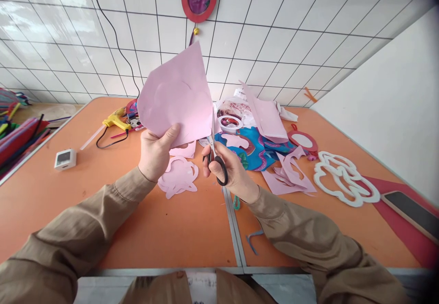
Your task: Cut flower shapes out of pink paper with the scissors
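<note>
My left hand (156,151) grips the lower edge of a pink sheet (178,93), its thumb lying on the near face. The sheet is held up off the table, with faint curved outlines on it. My right hand (233,171) has its fingers in the black handles of a pair of scissors (219,169). The blades point upward at the sheet's lower right edge; whether they are closed on it I cannot tell. Below the sheet lie pink cut-out shapes (178,176) on the orange table (137,231).
At the left are a yellow glue gun (117,119) with a cord and a small white box (65,159). To the right lie pink scraps (291,176), blue printed pieces (254,153), a white cut-out outline (343,178) and a phone (413,212). A tiled wall (274,29) stands behind.
</note>
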Motion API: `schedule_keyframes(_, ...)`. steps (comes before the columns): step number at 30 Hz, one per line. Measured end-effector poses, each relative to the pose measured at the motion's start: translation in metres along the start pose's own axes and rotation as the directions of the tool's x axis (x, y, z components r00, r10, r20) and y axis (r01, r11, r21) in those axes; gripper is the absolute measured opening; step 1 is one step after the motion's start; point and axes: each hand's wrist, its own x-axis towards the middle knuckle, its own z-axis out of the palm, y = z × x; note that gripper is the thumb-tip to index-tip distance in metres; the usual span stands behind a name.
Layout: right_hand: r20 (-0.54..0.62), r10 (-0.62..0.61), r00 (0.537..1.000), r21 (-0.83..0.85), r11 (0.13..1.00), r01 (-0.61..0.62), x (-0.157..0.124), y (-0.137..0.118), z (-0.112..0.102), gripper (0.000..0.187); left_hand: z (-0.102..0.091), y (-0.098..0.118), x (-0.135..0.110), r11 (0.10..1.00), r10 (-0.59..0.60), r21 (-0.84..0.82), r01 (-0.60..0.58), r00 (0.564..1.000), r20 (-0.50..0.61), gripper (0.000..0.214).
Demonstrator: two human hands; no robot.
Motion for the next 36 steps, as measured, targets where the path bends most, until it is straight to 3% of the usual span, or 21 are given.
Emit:
schedule_keyframes(7,0.018,0.012,1.0,-0.022,1.0,-0.012,0.0,-0.001,-0.002,0.056,-0.004,0.002,0.004,0.999,0.038,0.021,-0.039,0.998,0.057,0.021)
schedule_keyframes(19,0.011,0.008,1.0,-0.002,1.0,-0.008,0.0,-0.002,-0.002,0.054,-0.002,0.004,0.003,0.998,0.05,0.024,-0.051,0.998,0.04,0.019)
schedule_keyframes(36,0.07,0.075,0.995,0.007,0.997,-0.076,0.0,-0.007,-0.008,0.063,-0.008,0.012,0.017,0.996,0.091,-0.014,-0.09,0.991,0.102,0.018)
